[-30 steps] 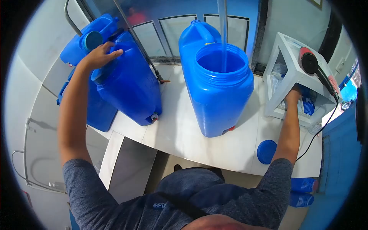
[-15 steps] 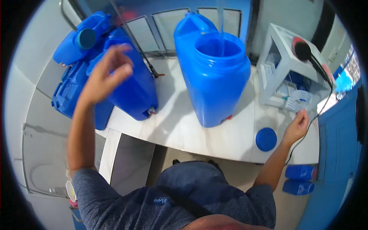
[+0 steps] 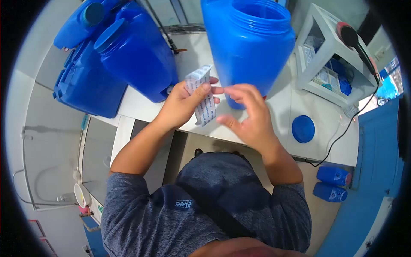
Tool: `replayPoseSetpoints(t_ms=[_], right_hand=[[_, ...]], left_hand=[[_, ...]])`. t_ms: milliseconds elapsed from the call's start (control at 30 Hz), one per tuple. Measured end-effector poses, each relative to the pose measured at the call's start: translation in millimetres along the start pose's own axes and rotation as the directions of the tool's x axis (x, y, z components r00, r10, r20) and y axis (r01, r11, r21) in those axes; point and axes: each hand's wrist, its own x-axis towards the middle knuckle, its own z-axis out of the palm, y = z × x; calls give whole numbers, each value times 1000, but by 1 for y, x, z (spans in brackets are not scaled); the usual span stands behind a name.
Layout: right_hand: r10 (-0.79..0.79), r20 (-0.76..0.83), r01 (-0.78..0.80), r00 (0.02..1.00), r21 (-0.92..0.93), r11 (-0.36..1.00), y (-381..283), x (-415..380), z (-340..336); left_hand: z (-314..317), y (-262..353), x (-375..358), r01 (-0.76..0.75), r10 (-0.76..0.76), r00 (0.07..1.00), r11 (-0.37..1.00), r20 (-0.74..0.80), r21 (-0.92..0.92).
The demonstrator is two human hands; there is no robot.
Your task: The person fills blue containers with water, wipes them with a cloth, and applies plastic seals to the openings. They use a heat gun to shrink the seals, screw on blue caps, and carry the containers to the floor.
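Held in my left hand point(image 3: 182, 105) is a thin white sheet with rows of small blue print point(image 3: 206, 109), upright and curled at its top; what kind of sheet it is I cannot make out. My thumb presses on its face. Just to the right is my right hand point(image 3: 252, 113), its thumb and fingers spread, with fingertips close to the fingers of my left hand. Behind both hands stands a large blue water container point(image 3: 257, 55), its wide threaded mouth uncovered. A round blue lid point(image 3: 303, 129) lies on the white counter point(image 3: 278, 124) to the right.
More blue containers point(image 3: 137, 60) stand at the left, some with lids on. A white shelf unit point(image 3: 329, 60) holds small items at the right, with a black and red corded device point(image 3: 349, 36) on top. Two small blue containers point(image 3: 332, 184) sit below the counter's right end.
My left hand has come in from above the left containers and my right from the shelf unit; they now meet mid-counter. The printed sheet has come into view. The view has tilted down.
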Motion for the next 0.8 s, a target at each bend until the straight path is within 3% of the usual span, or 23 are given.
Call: replayPoseSetpoints(t_ms=[67, 100, 167, 200, 300, 367, 433, 467, 500, 533, 633, 667, 700, 767, 800], right_hand=[[169, -55, -156, 984, 192, 969, 8, 19, 19], [167, -44, -155, 985, 195, 968, 17, 25, 34], [191, 254, -311, 948, 609, 730, 36, 36, 66], [284, 238, -370, 929, 643, 671, 32, 43, 78], [222, 179, -276, 958, 779, 563, 28, 62, 106], [216, 185, -279, 959, 759, 588, 18, 77, 126], [146, 303, -333, 942, 775, 538, -5, 86, 149], [79, 326, -289, 942, 668, 686, -5, 93, 163], [75, 329, -288, 941, 668, 686, -4, 98, 174], [46, 344, -281, 938, 675, 682, -2, 104, 182], [-2, 296, -225, 955, 731, 645, -2, 120, 195], [-21, 381, -312, 924, 786, 534, -11, 127, 184], [-52, 458, -398, 887, 818, 416, -19, 134, 172], [-135, 530, -415, 837, 777, 474, -29, 158, 149], [-339, 601, -237, 724, 678, 695, -39, 177, 136]], left_hand=[[-12, -8, -11, -43, 41, 999, 995, 25, 85], [-17, -12, -17, -88, 78, 995, 982, 68, 169], [-26, -5, -29, -91, 70, 992, 975, 105, 203], [-32, -4, -34, -75, 73, 997, 991, 24, 112], [-70, -4, -50, -93, 91, 991, 996, -94, -11], [-90, 0, -60, -165, 185, 945, 982, -269, 96], [-106, -5, -69, -209, 235, 928, 971, -289, 118], [-116, -14, -71, -227, 239, 914, 971, -329, 75], [-124, -17, -73, -247, 242, 899, 968, -364, 32], [-131, -16, -77, -306, 222, 901, 934, -372, -184], [-168, -2, -92, -316, 247, 910, 932, -333, -175], [-176, 9, -95, -353, 264, 889, 916, -375, -190], [-188, 27, -101, -334, 251, 907, 918, -339, -215], [-234, 45, -110, -440, 445, 895, 890, 21, -120], [-260, 65, -117, -413, 399, 888, 910, 226, 17]])
